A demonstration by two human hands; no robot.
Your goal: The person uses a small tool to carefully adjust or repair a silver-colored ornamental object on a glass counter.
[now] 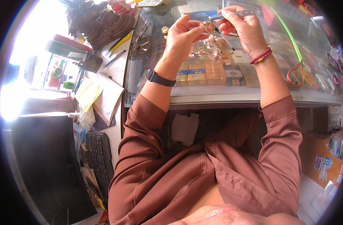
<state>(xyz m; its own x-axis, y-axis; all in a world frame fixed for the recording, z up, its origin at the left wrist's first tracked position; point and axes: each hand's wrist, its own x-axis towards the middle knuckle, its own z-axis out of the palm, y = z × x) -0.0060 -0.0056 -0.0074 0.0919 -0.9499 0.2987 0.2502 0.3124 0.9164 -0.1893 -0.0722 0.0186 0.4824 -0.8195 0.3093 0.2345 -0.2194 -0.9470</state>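
Observation:
Over a glass display counter (pixel 224 91), my left hand (pixel 182 39) is closed, its fingertips pinching a small, rough, light-brown piece (pixel 208 25); what exactly it is, I cannot make out. My right hand (pixel 243 32) grips a slim grey-blue tool that looks like a small knife (pixel 231 15), with one end toward the brown piece. Whether they touch is unclear. Below and between both hands lies a heap of thin pale peelings (pixel 215 48) on the glass. A few small round cream pieces (pixel 165 30) lie left of my left hand.
Scissors (pixel 140 45) and a dark pen (pixel 228 42) lie on the glass; several small boxes (pixel 197 75) show beneath it. A green strap (pixel 287 32) crosses at right. Leftward are a yellow cutter (pixel 120 42), papers (pixel 107 95), a keyboard (pixel 99 153), a dark monitor (pixel 51 161) and a dark carving (pixel 100 24).

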